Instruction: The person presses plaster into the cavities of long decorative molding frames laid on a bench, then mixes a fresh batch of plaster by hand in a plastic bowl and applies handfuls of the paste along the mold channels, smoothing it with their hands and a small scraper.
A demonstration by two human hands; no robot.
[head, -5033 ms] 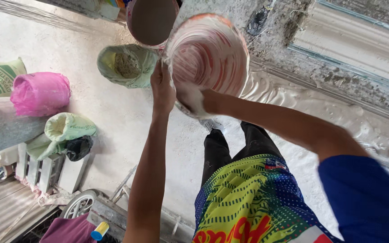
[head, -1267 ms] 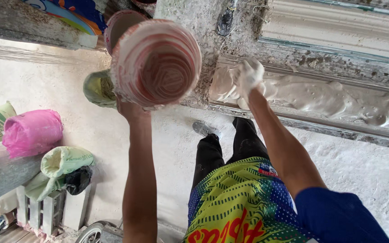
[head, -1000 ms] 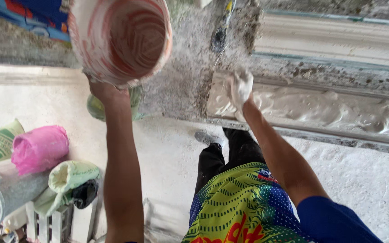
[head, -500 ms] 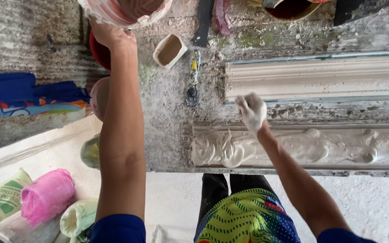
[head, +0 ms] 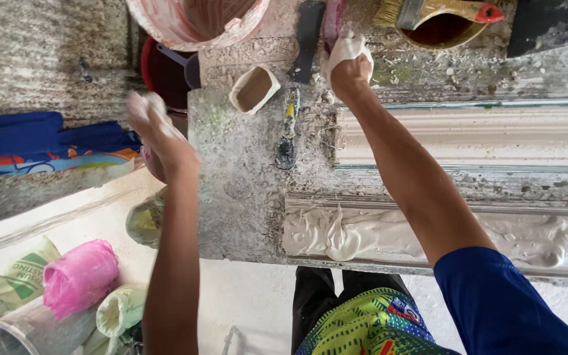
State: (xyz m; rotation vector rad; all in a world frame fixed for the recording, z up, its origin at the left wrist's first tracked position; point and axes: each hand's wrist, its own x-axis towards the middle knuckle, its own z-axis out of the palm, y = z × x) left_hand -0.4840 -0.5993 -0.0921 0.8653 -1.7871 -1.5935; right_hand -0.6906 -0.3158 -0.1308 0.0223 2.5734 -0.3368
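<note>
Light: bright, even daylight, soft throughout.
Shadows: faint, only under the forearms on the worktop (head: 244,190).
Glare: pale floor lower left nearly washed out.
Blur: left hand (head: 156,135) smeared by motion; right hand (head: 350,66) sharper.
Edges: wide-angle stretching.

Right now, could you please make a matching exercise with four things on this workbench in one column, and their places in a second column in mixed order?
Things:
1. pink-streaked plastic bucket
2. small cream rectangular cup
3. wide bristle brush with a yellow-and-red handle
4. long mould filled with wet white plaster

Places:
A. at the near edge of the bench
B. lying across a round pot at the top right
C. at the top edge, left of centre
D. just left of the dark-handled scraper

Pairs: 1-C, 2-D, 3-B, 4-A
</note>
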